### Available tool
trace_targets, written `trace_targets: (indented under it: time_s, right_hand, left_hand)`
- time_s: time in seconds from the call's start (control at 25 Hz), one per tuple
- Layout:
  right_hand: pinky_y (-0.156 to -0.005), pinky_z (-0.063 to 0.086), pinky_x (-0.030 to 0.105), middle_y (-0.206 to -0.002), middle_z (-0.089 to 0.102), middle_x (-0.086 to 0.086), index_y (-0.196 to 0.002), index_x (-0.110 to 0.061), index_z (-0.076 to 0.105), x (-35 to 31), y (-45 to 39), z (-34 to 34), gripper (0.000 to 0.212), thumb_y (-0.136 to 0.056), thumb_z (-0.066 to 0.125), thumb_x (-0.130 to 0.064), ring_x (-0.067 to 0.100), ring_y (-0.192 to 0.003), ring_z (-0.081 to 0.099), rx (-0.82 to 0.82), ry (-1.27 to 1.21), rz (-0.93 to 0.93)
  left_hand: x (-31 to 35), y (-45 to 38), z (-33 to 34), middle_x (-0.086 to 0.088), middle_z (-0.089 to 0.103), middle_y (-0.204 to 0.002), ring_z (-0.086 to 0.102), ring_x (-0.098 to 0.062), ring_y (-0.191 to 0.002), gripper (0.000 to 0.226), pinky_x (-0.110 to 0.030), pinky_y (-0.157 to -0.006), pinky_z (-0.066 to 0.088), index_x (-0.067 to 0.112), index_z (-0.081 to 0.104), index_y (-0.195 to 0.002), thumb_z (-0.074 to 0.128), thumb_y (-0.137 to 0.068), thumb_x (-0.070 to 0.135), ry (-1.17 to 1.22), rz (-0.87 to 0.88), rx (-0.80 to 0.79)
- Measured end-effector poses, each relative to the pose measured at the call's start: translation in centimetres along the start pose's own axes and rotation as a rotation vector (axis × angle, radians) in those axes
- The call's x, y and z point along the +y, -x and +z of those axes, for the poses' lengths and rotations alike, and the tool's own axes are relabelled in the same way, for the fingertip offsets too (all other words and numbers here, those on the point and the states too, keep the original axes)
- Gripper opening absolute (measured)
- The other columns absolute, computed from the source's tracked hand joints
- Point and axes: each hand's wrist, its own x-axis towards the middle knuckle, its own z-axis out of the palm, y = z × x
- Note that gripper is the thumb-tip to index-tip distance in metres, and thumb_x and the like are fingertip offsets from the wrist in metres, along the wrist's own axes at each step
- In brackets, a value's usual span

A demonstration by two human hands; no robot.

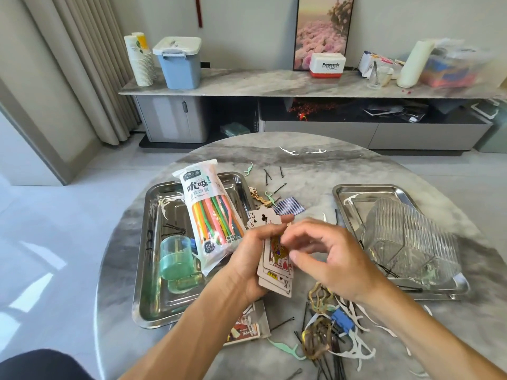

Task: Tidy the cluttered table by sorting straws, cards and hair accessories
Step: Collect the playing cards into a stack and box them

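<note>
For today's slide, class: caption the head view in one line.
Left hand grips playing cards; right hand reaches over them, between two steel trays.

A round table (343, 165) fills the view, and everything is placed from the fan of cards (274, 259) held above its middle. Left of the cards lies a tray (145, 283) — a bag of straws (211, 212) and a cup (177, 257) rest in it. Right of the cards sits a second tray (343, 190) holding a tipped container (411, 239). Behind the cards lie hairpins (274, 179); before them — nearer the person — lies a heap of hair clips (318, 335).
</note>
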Motion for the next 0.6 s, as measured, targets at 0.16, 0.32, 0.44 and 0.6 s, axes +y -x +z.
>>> trace_targets:
  time_s: [0.16, 0.32, 0.44, 0.6]
  right_hand:
    - [-0.103, 0.025, 0.004, -0.143, 0.041, -0.02, -0.143, -0.033, 0.043, -0.2, -2.4, -1.3, 0.073, -0.079, 0.077, -0.042, -0.002, -0.132, 0.036, -0.14, 0.289, -0.075]
    - [-0.111, 0.017, 0.017, -0.156, 0.021, -0.016, -0.154, -0.044, 0.004, 0.9, -3.1, -1.5, 0.123, -0.061, 0.082, -0.065, -0.007, -0.132, 0.018, -0.553, 0.444, 0.084]
    - [-0.108, 0.017, 0.018, -0.156, 0.02, -0.012, -0.154, -0.04, -0.003, 1.6, -2.6, -0.5, 0.134, -0.056, 0.085, -0.065, -0.004, -0.132, 0.019, -0.518, 0.527, 0.012]
    - [-0.1, 0.016, 0.005, -0.15, 0.021, -0.02, -0.151, -0.047, -0.006, 2.1, -2.7, -0.7, 0.134, -0.057, 0.088, -0.056, -0.007, -0.131, 0.02, -0.433, 0.394, 0.074]
  left_hand:
    - [-0.4, 0.3, 0.5, -0.013, 0.058, -0.064, 0.058, -0.021, -0.052, 0.014, -0.027, -0.051, 0.051, 0.005, 0.068, -0.072, 0.059, -0.061, 0.008, -0.151, -0.068, 0.054]
    - [-0.1, 0.3, 0.8, -0.014, 0.058, -0.068, 0.059, -0.023, -0.054, 0.016, -0.027, -0.052, 0.052, 0.002, 0.062, -0.073, 0.052, -0.061, 0.005, -0.076, -0.138, 0.1]
    - [-0.1, -0.2, 0.9, -0.014, 0.057, -0.065, 0.057, -0.023, -0.054, 0.012, -0.027, -0.051, 0.051, 0.002, 0.062, -0.069, 0.051, -0.064, 0.003, -0.046, -0.134, 0.127]
    - [-0.4, -0.6, 0.9, -0.011, 0.058, -0.067, 0.056, -0.019, -0.056, 0.011, -0.026, -0.049, 0.049, 0.003, 0.058, -0.081, 0.05, -0.075, 0.002, -0.016, -0.136, 0.125]
